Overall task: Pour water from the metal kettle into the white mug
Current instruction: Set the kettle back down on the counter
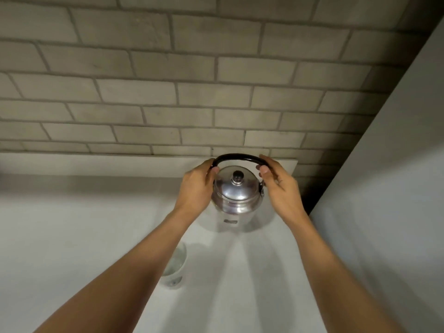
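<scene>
The metal kettle [236, 194] stands upright on the white counter [72, 224] near the back wall, lid on, with its black arched handle [236, 156] raised. My left hand [195, 188] grips the handle's left end. My right hand [280, 186] holds the handle's right end, fingers curled over it. The white mug [174, 267] stands nearer to me on the counter, partly hidden under my left forearm; clear water shows inside it.
A grey brick-patterned wall [192, 80] rises behind the counter. A plain white wall or panel [384, 188] closes off the right side, close to the kettle. The counter stretches away to the left.
</scene>
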